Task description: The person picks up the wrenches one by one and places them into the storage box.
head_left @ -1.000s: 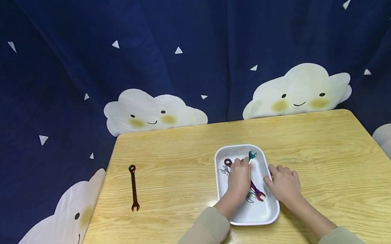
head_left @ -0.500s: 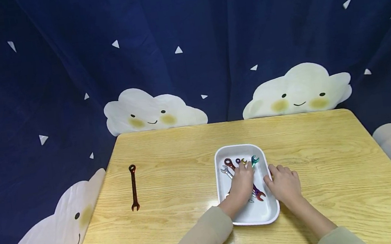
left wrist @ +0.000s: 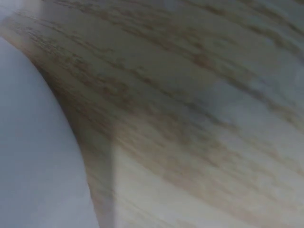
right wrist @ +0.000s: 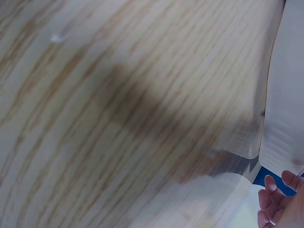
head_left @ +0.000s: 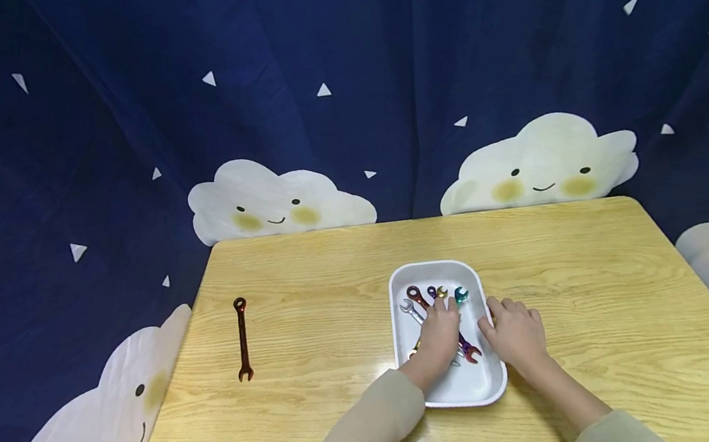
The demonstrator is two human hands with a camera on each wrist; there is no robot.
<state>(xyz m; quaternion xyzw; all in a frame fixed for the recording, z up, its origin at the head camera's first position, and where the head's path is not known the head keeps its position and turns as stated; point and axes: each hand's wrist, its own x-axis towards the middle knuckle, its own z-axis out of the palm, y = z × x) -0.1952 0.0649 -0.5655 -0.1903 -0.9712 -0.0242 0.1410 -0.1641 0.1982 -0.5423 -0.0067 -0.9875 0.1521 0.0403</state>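
Note:
A white tray (head_left: 433, 397) holds several wrenches in different colours. My left hand (head_left: 438, 335) reaches into it with bent fingers over the pile. The open end of a teal wrench (head_left: 461, 294) sticks out beyond its fingertips; the rest lies hidden under the hand. Around it show a silver wrench (head_left: 408, 307), a dark red ring end (head_left: 415, 293), a small gold end (head_left: 442, 292) and a purple-red open end (head_left: 471, 353). At the tray's right side, my right hand (head_left: 519, 334) holds the rim, thumb over the edge. The right wrist view shows its fingers (right wrist: 268, 199) by the white wall.
One dark red wrench (head_left: 242, 340) lies alone on the left of the wooden table (head_left: 316, 286). A dark blue curtain (head_left: 317, 39) with smiling clouds hangs behind and beside the table. The left wrist view shows mostly wood grain and a white curved surface (left wrist: 38, 142).
My left hand has shifted slightly right and toward the near side. The teal wrench's end has drawn nearer and turned, and more wrench ends are uncovered. My right hand stays at the rim.

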